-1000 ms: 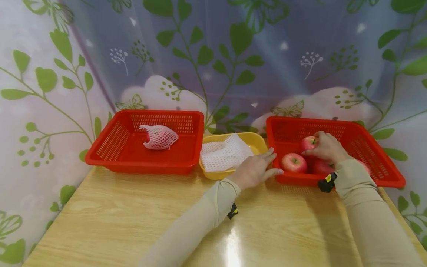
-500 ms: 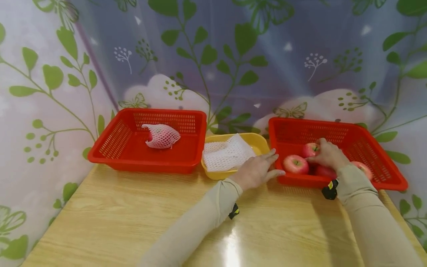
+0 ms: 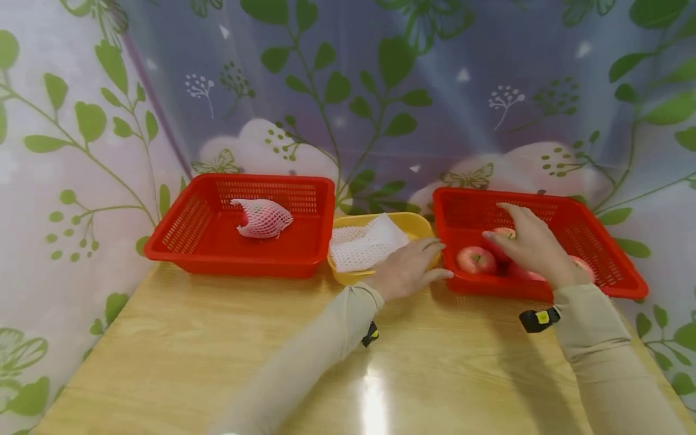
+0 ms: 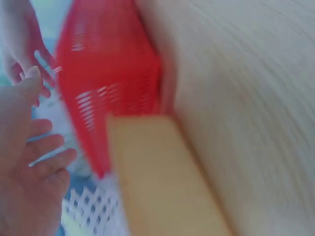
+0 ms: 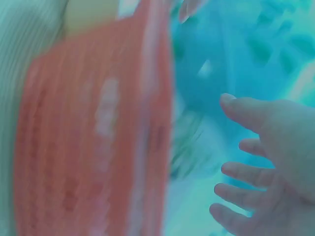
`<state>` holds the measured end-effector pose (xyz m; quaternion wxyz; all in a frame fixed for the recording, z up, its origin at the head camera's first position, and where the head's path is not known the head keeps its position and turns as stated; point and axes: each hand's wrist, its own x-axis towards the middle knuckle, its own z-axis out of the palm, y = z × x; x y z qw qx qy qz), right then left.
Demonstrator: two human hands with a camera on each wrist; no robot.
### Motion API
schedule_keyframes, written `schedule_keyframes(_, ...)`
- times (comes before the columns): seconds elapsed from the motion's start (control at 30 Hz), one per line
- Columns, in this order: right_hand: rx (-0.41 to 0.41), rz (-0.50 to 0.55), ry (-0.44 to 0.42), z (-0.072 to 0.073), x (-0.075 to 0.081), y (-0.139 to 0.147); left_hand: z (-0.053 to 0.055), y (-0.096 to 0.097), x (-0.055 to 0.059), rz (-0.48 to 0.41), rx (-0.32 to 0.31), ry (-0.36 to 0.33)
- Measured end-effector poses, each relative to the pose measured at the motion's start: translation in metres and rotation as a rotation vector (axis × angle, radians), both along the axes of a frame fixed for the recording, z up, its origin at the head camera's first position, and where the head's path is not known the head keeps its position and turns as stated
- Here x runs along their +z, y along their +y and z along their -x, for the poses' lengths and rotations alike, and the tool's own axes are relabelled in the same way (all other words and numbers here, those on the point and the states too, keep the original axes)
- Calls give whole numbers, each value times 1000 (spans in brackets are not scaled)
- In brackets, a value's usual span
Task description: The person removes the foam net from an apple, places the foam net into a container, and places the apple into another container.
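Observation:
My right hand point(image 3: 535, 248) hovers over the right red basket point(image 3: 544, 290), thumb and fingers spread with nothing between them; the right wrist view shows the same bare palm and fingers point(image 5: 246, 172). Below it lie several red apples point(image 3: 476, 260), partly covered by the hand in the head view. My left hand point(image 3: 406, 269) extends over the front right of the yellow basket point(image 3: 348, 278), its fingertips at the left rim of the right basket. The left wrist view shows its loosely bent fingers point(image 4: 51, 162) holding nothing. White foam net sleeves point(image 3: 364, 244) lie in the yellow basket.
A second red basket point(image 3: 250, 266) stands on the left, with one apple in a white foam net point(image 3: 264, 219) inside. All three baskets stand along the back of the wooden table point(image 3: 244, 338), against a leaf-patterned curtain point(image 3: 380, 90).
My right hand has let go of the apple at the back and risen off it, its fingers spreading. My left hand has hardly moved; the head view has shifted slightly.

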<state>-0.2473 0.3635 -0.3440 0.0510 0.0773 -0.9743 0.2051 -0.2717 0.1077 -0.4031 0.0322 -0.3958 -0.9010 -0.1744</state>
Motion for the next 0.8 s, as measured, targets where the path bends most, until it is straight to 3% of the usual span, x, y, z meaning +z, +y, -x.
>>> schedule_keyframes(0.13, 64, 29, 103, -14, 12, -50, -4, -44, 24, -113, 13, 37)
schedule_keyframes(0.3, 229, 80, 327, -25, 3, -120, -9, -109, 55, -343, 95, 92)
schedule_keyframes(0.4, 357, 123, 474, -35, -10, -167, -10, -143, 59, -553, 115, 117)
schedule_keyframes(0.53, 545, 156, 620, -56, -26, -227, -14, -173, 55, -789, 91, 14)
schedule_keyframes(0.67, 699, 100, 651, -67, -43, -271, -14, -191, 52, -846, 130, -47)
schedule_keyframes(0.8, 684, -1, 588, -58, -59, -294, -1, -217, 63, -805, 301, 44)
